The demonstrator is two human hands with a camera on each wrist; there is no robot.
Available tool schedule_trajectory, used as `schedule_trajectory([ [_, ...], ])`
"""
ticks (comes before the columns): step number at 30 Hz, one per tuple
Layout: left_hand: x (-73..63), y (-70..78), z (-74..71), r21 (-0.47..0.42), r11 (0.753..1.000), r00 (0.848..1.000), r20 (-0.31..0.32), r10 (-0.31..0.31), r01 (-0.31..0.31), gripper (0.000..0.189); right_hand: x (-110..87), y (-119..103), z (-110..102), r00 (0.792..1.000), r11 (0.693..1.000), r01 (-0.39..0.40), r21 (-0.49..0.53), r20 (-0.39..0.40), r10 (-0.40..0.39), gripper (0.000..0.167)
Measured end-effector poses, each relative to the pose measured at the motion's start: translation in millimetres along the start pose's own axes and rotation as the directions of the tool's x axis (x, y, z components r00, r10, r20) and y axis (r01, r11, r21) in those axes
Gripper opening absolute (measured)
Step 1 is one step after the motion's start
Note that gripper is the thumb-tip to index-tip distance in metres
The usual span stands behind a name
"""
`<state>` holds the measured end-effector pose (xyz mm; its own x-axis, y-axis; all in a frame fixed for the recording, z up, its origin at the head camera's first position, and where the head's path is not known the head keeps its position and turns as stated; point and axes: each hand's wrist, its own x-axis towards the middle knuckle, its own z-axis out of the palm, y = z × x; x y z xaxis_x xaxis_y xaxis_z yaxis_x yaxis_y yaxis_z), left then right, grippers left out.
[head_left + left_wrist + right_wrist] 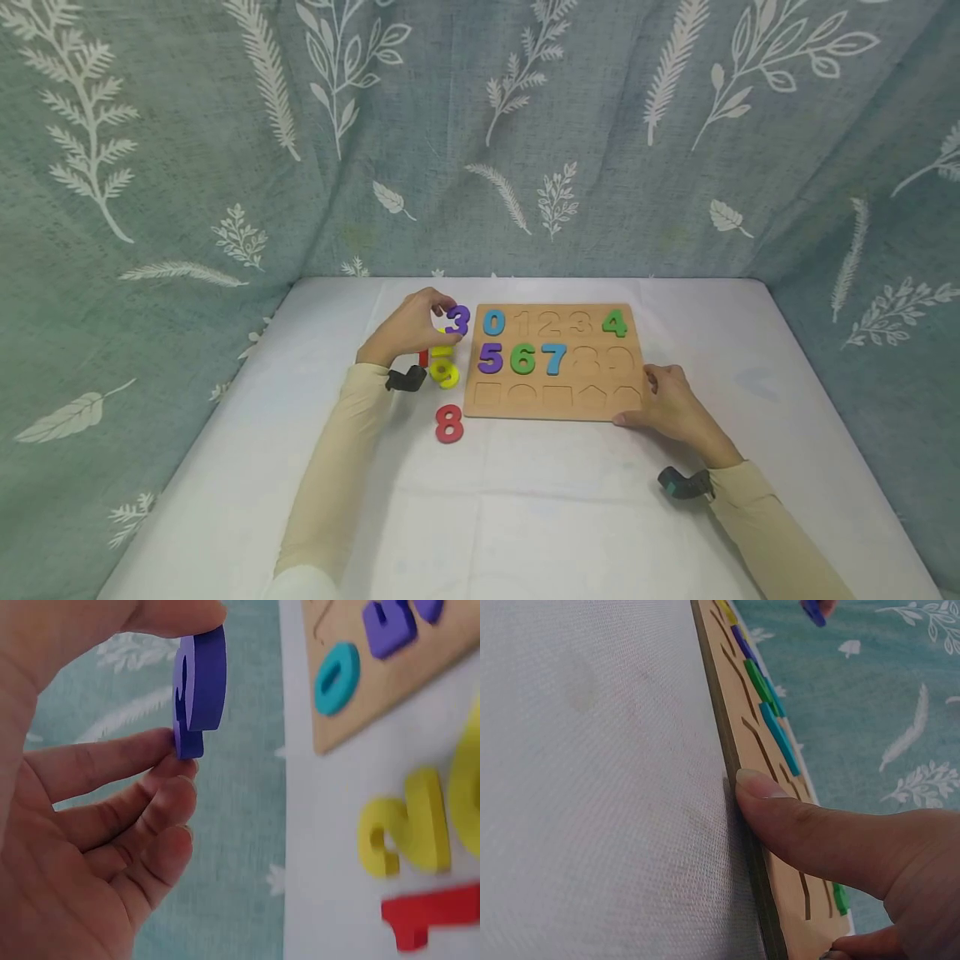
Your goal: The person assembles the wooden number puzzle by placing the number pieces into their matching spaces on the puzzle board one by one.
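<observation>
My left hand [414, 323] pinches a purple number 3 [458, 321] between thumb and fingertips, just left of the wooden number puzzle board [551, 412]. In the left wrist view the 3 is held up on edge, above the table. Under and beside this hand lie a yellow 2 [427, 825], a red 1 [431, 911] and a yellow 9 [445, 374], partly covered in the head view. My right hand [672, 407] grips the board's near right corner, its thumb [780, 810] on the front edge. Blue 0, green 4, purple 5, green 6 and blue 7 sit in the board.
A red 8 [449, 424] lies on the white table [517, 517], off the board's near left corner. Bare outlined recesses show in the board's top and middle rows, and shape outlines run along its front row. A leaf-patterned curtain [450, 125] hangs behind the table.
</observation>
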<state>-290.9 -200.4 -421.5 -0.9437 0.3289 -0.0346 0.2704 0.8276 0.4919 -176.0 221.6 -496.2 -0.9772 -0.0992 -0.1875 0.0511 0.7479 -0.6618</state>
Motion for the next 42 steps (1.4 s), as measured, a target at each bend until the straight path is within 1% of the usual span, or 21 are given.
schedule_trajectory([
  [6,18.1,19.0,10.4,-0.011,0.998,0.998,-0.015,0.056,-0.056,0.062,1.2,3,1,1.000,1.000,0.011,-0.008,-0.001,-0.011,0.116],
  [11,33.0,34.4,18.5,-0.053,0.992,0.994,-0.017,0.110,-0.111,0.060,0.2,2,1,1.000,1.000,0.008,-0.011,-0.005,-0.008,0.116],
  [15,44.6,47.8,24.5,-0.049,0.990,0.991,-0.010,0.133,-0.134,0.060,-0.2,1,0,1.000,1.000,-0.004,-0.006,-0.003,0.004,0.117],
  [18,53.7,56.3,29.3,-0.023,0.987,0.987,-0.015,0.160,-0.160,0.058,0.0,1,0,1.000,1.000,-0.011,-0.004,-0.002,0.011,0.117],
  [20,59.4,61.6,32.9,-0.029,0.984,0.985,-0.020,0.173,-0.174,0.057,0.1,1,0,1.000,1.000,-0.017,-0.008,-0.004,0.017,0.117],
  [27,77.1,74.4,51.3,-0.055,0.981,0.982,-0.025,0.186,-0.187,0.055,1.9,1,1,1.000,1.000,-0.026,-0.007,-0.010,0.026,0.117],
  [29,82.0,77.6,57.6,-0.057,0.978,0.979,-0.028,0.200,-0.201,0.054,2.6,2,2,1.000,1.000,-0.027,-0.007,-0.013,0.027,0.118],
  [32,89.1,82.9,67.2,-0.058,0.968,0.970,-0.035,0.241,-0.243,0.051,3.1,3,2,0.999,1.000,-0.027,-0.008,-0.017,0.027,0.119],
  [35,95.5,89.3,76.4,-0.036,0.955,0.956,-0.044,0.292,-0.293,0.046,3.9,4,2,0.999,0.999,-0.030,-0.012,-0.022,0.030,0.120],
  [37,98.8,93.4,82.3,-0.018,0.951,0.951,-0.043,0.307,-0.308,0.044,4.4,4,2,0.999,0.999,-0.033,-0.012,-0.023,0.033,0.120],
  [39,101.5,97.0,88.1,-0.008,0.951,0.951,-0.041,0.308,-0.308,0.039,4.6,4,2,0.999,0.999,-0.034,-0.008,-0.019,0.034,0.120],
  [42,104.3,102.5,94.9,-0.024,0.954,0.954,-0.035,0.297,-0.298,0.032,4.6,4,2,0.999,0.999,-0.041,-0.004,-0.016,0.041,0.120],
])
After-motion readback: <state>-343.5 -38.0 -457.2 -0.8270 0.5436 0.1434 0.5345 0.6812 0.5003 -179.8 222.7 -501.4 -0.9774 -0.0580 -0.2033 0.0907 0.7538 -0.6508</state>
